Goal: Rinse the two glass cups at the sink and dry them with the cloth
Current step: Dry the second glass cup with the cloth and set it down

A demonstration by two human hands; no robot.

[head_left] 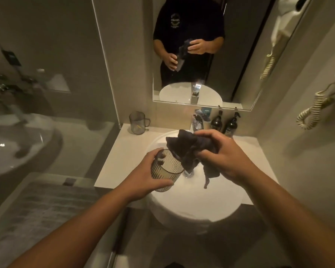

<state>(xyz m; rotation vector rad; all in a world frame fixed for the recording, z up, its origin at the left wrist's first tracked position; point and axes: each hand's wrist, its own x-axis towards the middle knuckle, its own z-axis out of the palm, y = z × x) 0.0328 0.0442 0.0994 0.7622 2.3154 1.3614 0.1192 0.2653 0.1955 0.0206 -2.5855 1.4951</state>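
Left hand [143, 176] grips ribbed cup [165, 171]; right hand [226, 153] bunches cloth [190, 147].

Behind the basin you had two dark pump bottles [223, 122] standing side by side at the wall, just right of the chrome tap [196, 120]. A mirror [240, 55] hung above them. A coiled cord [313, 111] dangled at right, and a grey mat [41, 207] lay on the floor.

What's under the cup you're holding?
The white sink is below the cup. Its drain peeks out beside the rim, partly hidden by the cloth.
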